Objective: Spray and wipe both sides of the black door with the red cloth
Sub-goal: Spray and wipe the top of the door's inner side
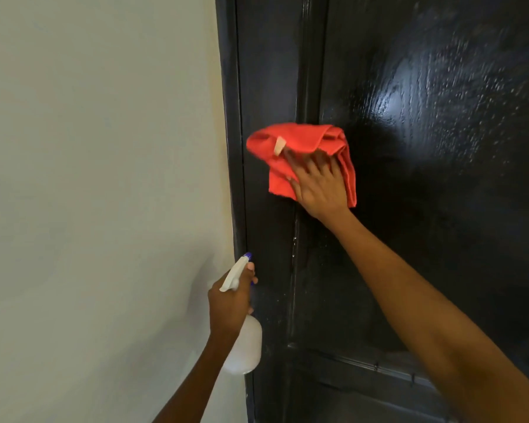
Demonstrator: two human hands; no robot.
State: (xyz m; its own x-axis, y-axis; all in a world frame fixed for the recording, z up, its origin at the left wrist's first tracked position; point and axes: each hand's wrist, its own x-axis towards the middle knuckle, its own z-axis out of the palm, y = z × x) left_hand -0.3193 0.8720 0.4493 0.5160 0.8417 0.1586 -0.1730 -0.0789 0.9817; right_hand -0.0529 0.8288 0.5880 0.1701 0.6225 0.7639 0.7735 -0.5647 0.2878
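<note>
Closest to me is my right forearm, reaching up and across to my right hand (319, 190), which lies flat with fingers spread on the red cloth (300, 154) and presses it against the black door (440, 148). No fingers curl round the fabric; only palm pressure pins it to the surface. It sits about midway up what I can see of the door, over the raised moulding between the left stile and the big panel. Lower down and to the left, my left hand (229, 303) grips the neck of the spray bottle (245, 346), its white trigger head pointing up beside the door's edge, near the pale wall (104, 178).

Bunched and folded on itself, with a small pale tag showing, the cloth looks soft, light and limp. I judge it will slide or drop if I ease off, so a broad flat palm over its middle suits it best, with the loose folds tucked under. Glossy and beaded with droplets to the upper right, the panel looks slick, so the fabric should glide easily. Stiff and fixed, the door takes firm pressure, and the moulding grooves will want fingertip work.
</note>
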